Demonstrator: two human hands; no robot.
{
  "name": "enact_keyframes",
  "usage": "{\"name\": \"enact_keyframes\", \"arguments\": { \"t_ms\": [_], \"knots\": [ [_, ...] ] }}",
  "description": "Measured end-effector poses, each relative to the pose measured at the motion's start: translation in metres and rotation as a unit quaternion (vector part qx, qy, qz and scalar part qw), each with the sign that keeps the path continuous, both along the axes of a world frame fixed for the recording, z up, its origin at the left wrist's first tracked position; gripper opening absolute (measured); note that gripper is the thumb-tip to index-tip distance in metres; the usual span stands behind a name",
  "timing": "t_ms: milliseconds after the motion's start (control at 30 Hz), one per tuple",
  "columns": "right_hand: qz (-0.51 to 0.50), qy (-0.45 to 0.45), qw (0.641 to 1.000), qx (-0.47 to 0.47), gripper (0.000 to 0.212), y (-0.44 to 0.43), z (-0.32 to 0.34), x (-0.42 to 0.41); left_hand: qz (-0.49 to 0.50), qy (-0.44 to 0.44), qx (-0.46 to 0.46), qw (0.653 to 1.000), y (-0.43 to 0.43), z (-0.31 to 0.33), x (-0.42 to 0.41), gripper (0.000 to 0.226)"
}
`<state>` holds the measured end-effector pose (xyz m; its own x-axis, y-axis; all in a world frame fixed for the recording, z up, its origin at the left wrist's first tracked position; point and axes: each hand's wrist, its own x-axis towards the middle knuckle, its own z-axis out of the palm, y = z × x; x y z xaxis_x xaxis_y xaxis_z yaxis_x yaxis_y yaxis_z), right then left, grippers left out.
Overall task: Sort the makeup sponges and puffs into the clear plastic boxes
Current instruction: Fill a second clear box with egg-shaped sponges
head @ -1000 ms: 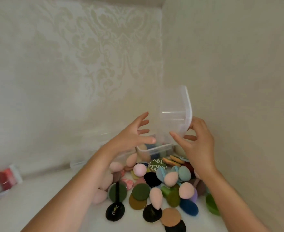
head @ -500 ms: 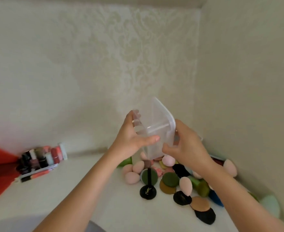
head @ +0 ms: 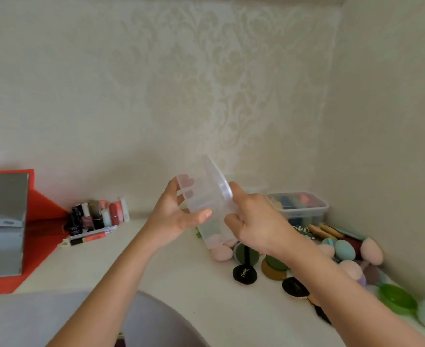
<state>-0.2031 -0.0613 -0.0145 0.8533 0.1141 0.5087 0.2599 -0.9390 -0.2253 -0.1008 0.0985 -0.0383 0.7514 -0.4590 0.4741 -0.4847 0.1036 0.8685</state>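
Clear plastic box (head: pixel 206 201) held tilted above the surface (head: pixel 181 271), gripped between left hand (head: pixel 174 219) and right hand (head: pixel 254 221), both closed on it.

Box (head: pixel 206 196) clear smooth plastic; sponges (head: pixel 344 249) matt foam.

The right hand (head: pixel 254 219) and its forearm cover part of the sponge pile (head: pixel 276 264); the clear box (head: pixel 206 201) veils the left hand's fingertips (head: pixel 185 181) and blurs the pink sponges behind it; the lidded box (head: pixel 298 205) shows only smeared colours inside; bottle labels (head: pixel 95 216) are too small to read; the mirror (head: pixel 2 224) is cut by the left edge
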Motion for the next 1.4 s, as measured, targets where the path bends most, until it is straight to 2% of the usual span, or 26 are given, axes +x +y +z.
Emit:
{"name": "enact_keyframes", "arguments": {
  "t_ms": [100,167,200,267,333,400,467,533,600,667,733,767,833,900,967,1067,1133,1200,1267,1333,1400],
  "knots": [
    [0.008,0.022,1.000,0.002,0.024,0.008,-0.003,-0.002,-0.016,0.023,0.022,0.999,0.008,0.001,0.002,0.087],
    [0.022,0.027,0.998,0.051,0.014,0.006,0.002,-0.004,-0.030,0.055,-0.004,0.998,0.011,0.002,0.002,0.078],
    [0.025,0.013,0.996,0.089,0.010,0.001,0.005,-0.004,-0.042,0.074,-0.022,0.996,0.014,0.002,0.003,0.075],
    [0.005,-0.082,0.984,0.156,0.017,-0.015,0.017,-0.002,-0.095,0.111,-0.053,0.988,0.023,0.002,0.003,0.078],
    [-0.032,-0.155,0.952,0.264,0.023,-0.036,0.031,0.004,-0.174,0.171,-0.079,0.967,0.034,-0.002,0.003,0.094],
    [-0.024,-0.108,0.901,0.418,0.023,-0.054,0.043,0.010,-0.240,0.227,-0.082,0.940,0.043,-0.008,0.003,0.106],
    [-0.002,-0.037,0.869,0.494,0.019,-0.065,0.047,0.012,-0.276,0.240,-0.045,0.929,0.051,-0.014,0.005,0.109],
    [-0.001,-0.011,0.873,0.488,0.019,-0.073,0.048,0.013,-0.280,0.234,0.004,0.931,0.061,-0.016,0.009,0.108],
    [-0.011,-0.021,0.897,0.440,0.020,-0.073,0.052,0.013,-0.260,0.253,0.017,0.932,0.073,-0.016,0.014,0.110],
    [-0.016,-0.031,0.924,0.382,0.016,-0.068,0.060,0.013,-0.211,0.261,0.037,0.941,0.078,-0.012,0.015,0.113],
    [0.005,-0.018,0.930,0.368,0.015,-0.056,0.069,0.015,-0.133,0.209,0.121,0.961,0.074,-0.001,0.009,0.113],
    [0.019,-0.009,0.929,0.370,0.016,-0.049,0.072,0.017,-0.101,0.184,0.156,0.965,0.069,0.005,0.006,0.107],
    [0.047,0.005,0.930,0.365,0.019,-0.034,0.077,0.021,-0.059,0.143,0.190,0.970,0.060,0.014,0.004,0.081],
    [0.080,0.029,0.930,0.357,0.019,-0.020,0.081,0.024,-0.066,0.112,0.221,0.966,0.055,0.019,0.003,0.056],
    [0.108,0.064,0.925,0.359,0.019,-0.012,0.082,0.025,-0.092,0.091,0.238,0.963,0.057,0.016,0.004,0.048],
    [0.089,0.087,0.915,0.384,0.022,-0.013,0.075,0.039,-0.108,0.090,0.197,0.970,0.067,0.007,0.006,0.038],
    [0.017,0.063,0.939,0.337,0.018,-0.014,0.057,0.057,-0.118,0.120,0.154,0.974,0.072,0.002,0.008,0.029],
    [-0.033,0.032,0.975,0.217,0.016,-0.013,0.033,0.073,-0.114,0.144,0.134,0.974,0.073,-0.003,0.011,0.048],
    [-0.045,0.023,0.990,0.135,0.022,-0.012,0.012,0.084,-0.100,0.170,0.128,0.972,0.075,-0.010,0.016,0.069],
    [-0.057,0.030,0.988,0.139,0.035,-0.016,0.000,0.085,-0.078,0.193,0.135,0.969,0.080,-0.014,0.021,0.082],
    [-0.057,0.033,0.977,0.202,0.045,-0.021,-0.008,0.081,-0.050,0.212,0.147,0.965,0.087,-0.019,0.025,0.088]
  ]
}}
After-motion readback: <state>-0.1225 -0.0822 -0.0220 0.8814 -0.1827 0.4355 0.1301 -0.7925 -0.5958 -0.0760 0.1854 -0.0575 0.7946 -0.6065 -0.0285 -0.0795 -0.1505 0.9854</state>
